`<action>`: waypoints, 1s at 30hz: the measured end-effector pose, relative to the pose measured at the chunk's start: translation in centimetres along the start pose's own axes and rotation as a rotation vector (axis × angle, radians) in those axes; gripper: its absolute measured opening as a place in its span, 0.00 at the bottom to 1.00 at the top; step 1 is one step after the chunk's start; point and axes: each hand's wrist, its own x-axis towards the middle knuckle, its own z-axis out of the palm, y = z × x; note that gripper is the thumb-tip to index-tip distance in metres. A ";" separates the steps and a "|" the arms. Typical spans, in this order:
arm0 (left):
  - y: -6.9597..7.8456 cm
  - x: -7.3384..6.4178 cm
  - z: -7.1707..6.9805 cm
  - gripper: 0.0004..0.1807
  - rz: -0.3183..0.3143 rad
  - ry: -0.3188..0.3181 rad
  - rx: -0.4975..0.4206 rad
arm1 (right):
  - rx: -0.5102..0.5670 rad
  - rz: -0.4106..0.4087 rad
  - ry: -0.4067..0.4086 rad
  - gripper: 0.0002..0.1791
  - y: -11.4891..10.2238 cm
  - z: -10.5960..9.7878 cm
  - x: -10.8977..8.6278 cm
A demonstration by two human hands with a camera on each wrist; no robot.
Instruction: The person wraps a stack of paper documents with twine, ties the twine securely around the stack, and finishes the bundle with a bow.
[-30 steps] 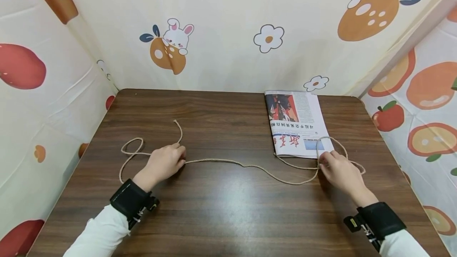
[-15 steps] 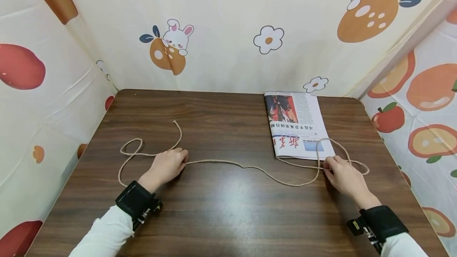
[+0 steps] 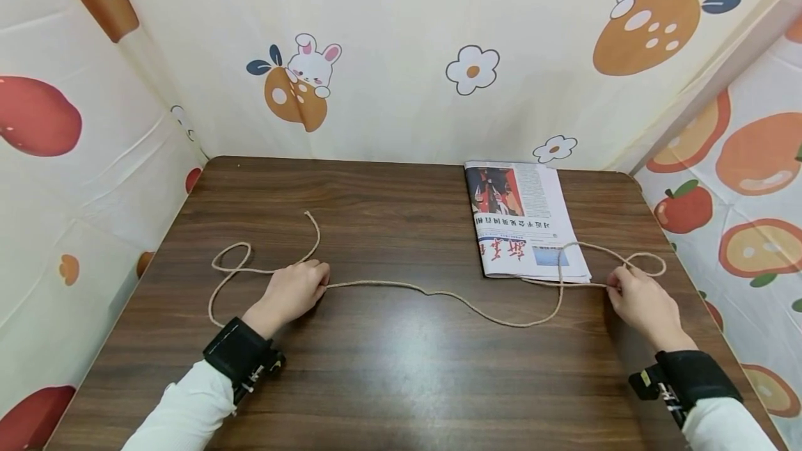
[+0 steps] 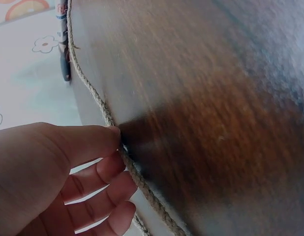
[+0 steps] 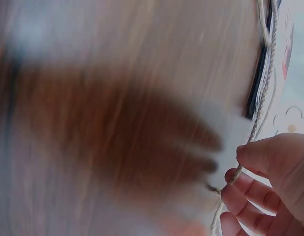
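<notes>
A thin beige braided rope (image 3: 376,283) runs across the dark wooden table (image 3: 401,381) between both hands. My left hand (image 3: 294,296) pinches it between thumb and fingers at left of centre; past that hand the rope curls into a loop with a loose end. On the right, my right hand (image 3: 645,301) pinches another stretch of it, thumb against fingers in the right wrist view (image 5: 270,182). Loops of rope lie around this hand and cross over the lower corner of a folded newspaper (image 3: 526,221).
The newspaper lies near the table's back right edge. Cloth walls (image 3: 401,19) printed with rabbits, flowers and fruit stand around the back and sides of the table. Black wrist mounts (image 3: 241,357) sit on both forearms.
My right hand has moved to the right, drawing its stretch of rope along, so the crossing near the newspaper has opened out. My left hand shifted slightly, then stayed in place.
</notes>
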 end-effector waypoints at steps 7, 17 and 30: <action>0.0 0.0 0.0 0.11 0.007 -0.001 0.001 | -0.006 0.105 -0.061 0.06 1.8 -0.5 -0.6; 0.0 0.1 -0.2 0.12 -0.004 -0.013 -0.003 | -0.030 0.183 -0.133 0.07 3.0 -1.1 -1.2; 0.3 0.2 -0.3 0.10 -0.015 -0.031 -0.016 | 0.054 -0.289 0.151 0.17 -2.5 0.1 0.4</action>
